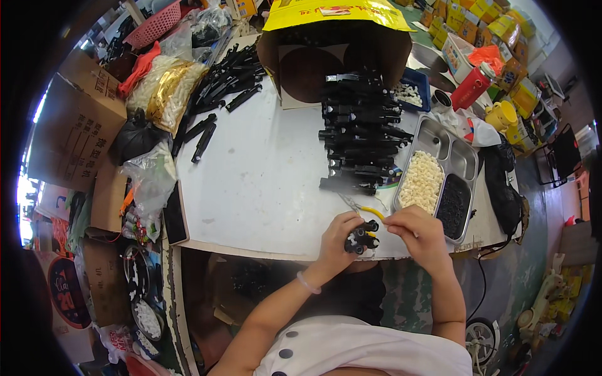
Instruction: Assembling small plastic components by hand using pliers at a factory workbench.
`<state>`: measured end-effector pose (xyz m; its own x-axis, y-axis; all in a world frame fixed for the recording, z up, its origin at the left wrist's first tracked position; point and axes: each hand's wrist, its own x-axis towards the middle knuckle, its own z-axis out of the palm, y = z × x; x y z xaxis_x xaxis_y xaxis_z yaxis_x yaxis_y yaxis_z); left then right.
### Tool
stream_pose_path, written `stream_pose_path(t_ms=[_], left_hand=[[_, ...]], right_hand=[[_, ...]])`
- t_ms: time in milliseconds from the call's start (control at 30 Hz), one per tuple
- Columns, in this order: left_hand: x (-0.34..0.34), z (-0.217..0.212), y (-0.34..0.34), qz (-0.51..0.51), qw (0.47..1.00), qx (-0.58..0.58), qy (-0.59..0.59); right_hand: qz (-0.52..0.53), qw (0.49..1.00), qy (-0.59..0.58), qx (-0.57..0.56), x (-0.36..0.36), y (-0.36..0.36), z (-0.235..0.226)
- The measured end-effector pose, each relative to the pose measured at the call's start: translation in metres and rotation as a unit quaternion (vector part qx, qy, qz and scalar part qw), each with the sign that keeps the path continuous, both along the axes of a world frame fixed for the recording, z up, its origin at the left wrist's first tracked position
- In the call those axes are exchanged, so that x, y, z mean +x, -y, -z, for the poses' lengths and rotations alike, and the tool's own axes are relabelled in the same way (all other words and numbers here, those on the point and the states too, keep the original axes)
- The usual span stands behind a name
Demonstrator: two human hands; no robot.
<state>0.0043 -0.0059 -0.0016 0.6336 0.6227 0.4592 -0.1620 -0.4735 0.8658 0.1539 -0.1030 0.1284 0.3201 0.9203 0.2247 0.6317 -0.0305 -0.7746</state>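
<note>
My left hand [340,243] is closed around a small bunch of black tubular parts [362,238], their round ends facing up at the table's front edge. Just to its right, my right hand [419,230] has its fingers curled and thumb and forefinger close together; anything between them is too small or hidden. Yellow-handled pliers [371,211] lie on the table beyond both hands, one handle reaching close to the right fingertips. Past the pliers, a long stack of black tubular parts [360,135] runs back toward an open cardboard box. Beside my right hand stands a steel compartment tray [446,164].
The tray holds cream-white pieces [421,178] and small black pieces [453,207]. A yellow-topped box [335,17] stands at the back, with a blue bin [423,84] beside it. More black parts [235,72] are heaped back left. A phone [176,216] lies at the left edge.
</note>
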Motion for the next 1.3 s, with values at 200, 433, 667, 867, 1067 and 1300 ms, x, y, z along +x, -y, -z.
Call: stream_pose_path(t_ms=[200, 433, 667, 867, 1067, 1300], left_hand=[[0.0, -0.001, 0.0, 0.002, 1.0, 0.003, 0.004], [-0.001, -0.001, 0.0, 0.002, 1.0, -0.018, 0.018], [-0.002, 0.002, -0.001, 0.017, 0.999, -0.029, 0.012], [-0.001, 0.0, -0.001, 0.013, 1.0, -0.012, 0.014], [0.0, -0.001, -0.003, -0.002, 1.0, 0.028, 0.007], [0.001, 0.0, -0.003, 0.007, 0.999, -0.008, 0.033]], right_hand=[[-0.087, 0.958, 0.261, 0.078, -0.003, -0.01, -0.001], [-0.155, 0.931, 0.322, 0.076, -0.004, -0.017, -0.004], [-0.143, 0.977, 0.157, 0.025, 0.006, -0.015, -0.002], [-0.155, 0.941, 0.299, 0.017, 0.001, -0.013, -0.014], [-0.166, 0.85, 0.48, -0.142, -0.023, -0.02, -0.034], [-0.168, 0.801, 0.56, -0.131, -0.037, -0.023, -0.025]])
